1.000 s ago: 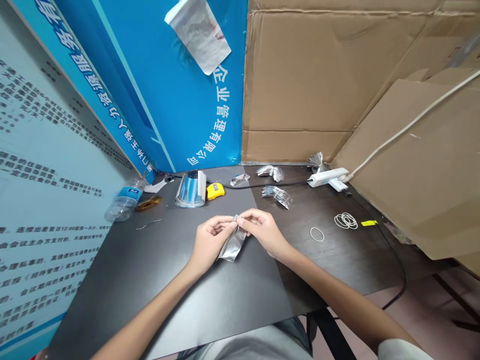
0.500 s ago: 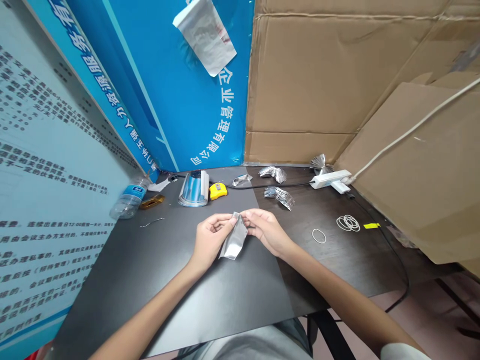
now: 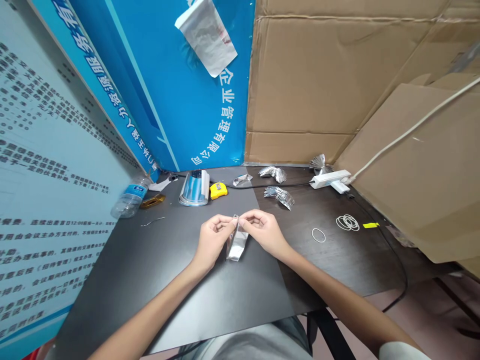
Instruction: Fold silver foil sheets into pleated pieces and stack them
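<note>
A small silver foil pouch (image 3: 237,246) hangs between my two hands above the grey mat, its lower end pointing toward me. My left hand (image 3: 214,239) pinches its upper left edge between thumb and fingers. On the opposite side, my right hand (image 3: 263,230) grips the upper right edge with thumb and forefinger. The fingertips of both hands nearly meet at the pouch's top. Beyond them lie bundles of similar silver foil pieces (image 3: 279,197), fanned out on the dark table, and another foil bundle (image 3: 273,173) farther back.
Behind my hands stand a blue-and-silver roll (image 3: 194,189) and a yellow tape measure (image 3: 218,190). A plastic bottle (image 3: 130,201) is at the left. Rubber bands (image 3: 347,223) lie right, near a white power strip (image 3: 331,179) with cables. Cardboard (image 3: 303,85) walls the back.
The foil pouch has turned slightly between my fingers, its lower end shifting right. My right thumb has moved left, closer to my left fingertips. Both hands keep their hold.
</note>
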### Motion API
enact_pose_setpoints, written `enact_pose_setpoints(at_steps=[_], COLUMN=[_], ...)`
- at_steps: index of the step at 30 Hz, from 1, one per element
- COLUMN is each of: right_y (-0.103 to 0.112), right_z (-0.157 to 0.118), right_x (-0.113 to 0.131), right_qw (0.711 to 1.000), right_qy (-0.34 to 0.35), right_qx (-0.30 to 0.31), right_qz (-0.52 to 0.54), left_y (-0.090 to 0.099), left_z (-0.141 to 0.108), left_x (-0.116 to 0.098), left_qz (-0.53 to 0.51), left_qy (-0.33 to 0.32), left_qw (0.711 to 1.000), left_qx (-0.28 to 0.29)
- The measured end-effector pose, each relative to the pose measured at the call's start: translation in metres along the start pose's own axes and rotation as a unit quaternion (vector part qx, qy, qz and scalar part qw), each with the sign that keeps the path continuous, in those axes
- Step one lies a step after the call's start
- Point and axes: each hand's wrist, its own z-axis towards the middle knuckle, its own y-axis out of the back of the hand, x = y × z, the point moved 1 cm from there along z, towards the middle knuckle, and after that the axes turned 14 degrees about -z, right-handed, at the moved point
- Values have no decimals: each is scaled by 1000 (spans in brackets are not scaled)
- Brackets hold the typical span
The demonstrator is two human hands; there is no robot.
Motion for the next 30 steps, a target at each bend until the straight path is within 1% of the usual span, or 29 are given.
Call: enact_pose_setpoints(at_steps=[6, 11, 15, 19, 27, 29, 30], right_y=[2, 4, 5, 5, 3, 3, 4], right_z=[1, 3, 4, 3, 4, 7, 8], right_x=[0, -4, -8, -8, -8, -9, -11], right_qw=[1000, 1000, 1000, 1000, 998, 995, 993], right_qy=[-9, 7, 20, 22, 26, 16, 9], right_qx=[2, 4, 9, 13, 18, 16, 20], right_qz=[-8, -6, -10, -19, -62, -93, -115], left_y=[1, -1, -3, -2, 0, 2, 4], left_z=[-1, -1, -2, -2, 0, 2, 4], left_x=[1, -3, -7, -8, 0, 1, 1], left_qz=[11, 4, -2, 23, 60, 93, 128], left_qy=[-19, -16, -14, -35, -61, -62, -67], left_qw=[999, 997, 997, 997, 996, 993, 988], left_qx=[36, 74, 72, 57, 38, 48, 58])
